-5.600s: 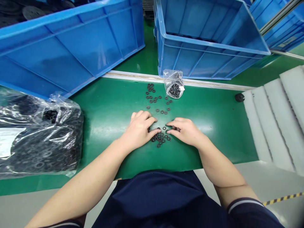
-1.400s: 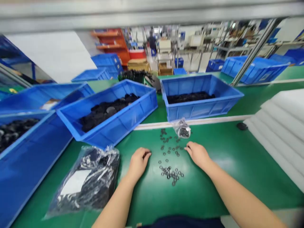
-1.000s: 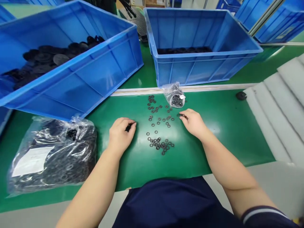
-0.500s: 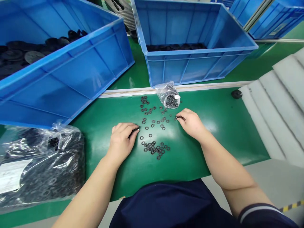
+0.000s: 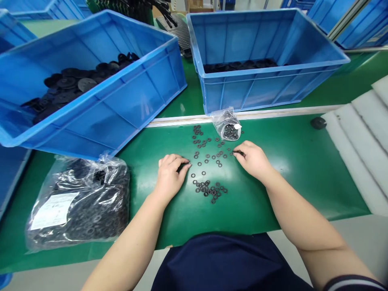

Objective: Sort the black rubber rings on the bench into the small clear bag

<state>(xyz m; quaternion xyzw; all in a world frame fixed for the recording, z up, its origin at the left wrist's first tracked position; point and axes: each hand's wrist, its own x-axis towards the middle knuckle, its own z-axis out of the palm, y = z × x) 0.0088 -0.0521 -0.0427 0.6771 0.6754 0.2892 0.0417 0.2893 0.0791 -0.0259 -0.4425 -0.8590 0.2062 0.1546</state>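
My left hand (image 5: 171, 173) is closed in a pinch at the left edge of the scattered rings, with a small dark piece at its fingertips, too small to name. Across from it, my right hand (image 5: 251, 158) pinches another tiny dark piece close to the table, just below the small bag. Between the hands lie many loose black rings (image 5: 207, 161), flat like washers, with a denser cluster of rings (image 5: 209, 192) nearer my body. Behind them a small clear bag (image 5: 226, 120) lies with its mouth towards me, small dark parts inside.
A large clear bag of black rings (image 5: 91, 214) sits at the left. Behind stand a left blue bin (image 5: 145, 87) and a right blue bin (image 5: 251, 91), both holding black parts. White foam sheets (image 5: 351, 149) and a black round piece (image 5: 318, 123) are at the right.
The view has shifted, so everything appears further right and more of the left bin shows. Both hands stay pinched in nearly the same places over the table.
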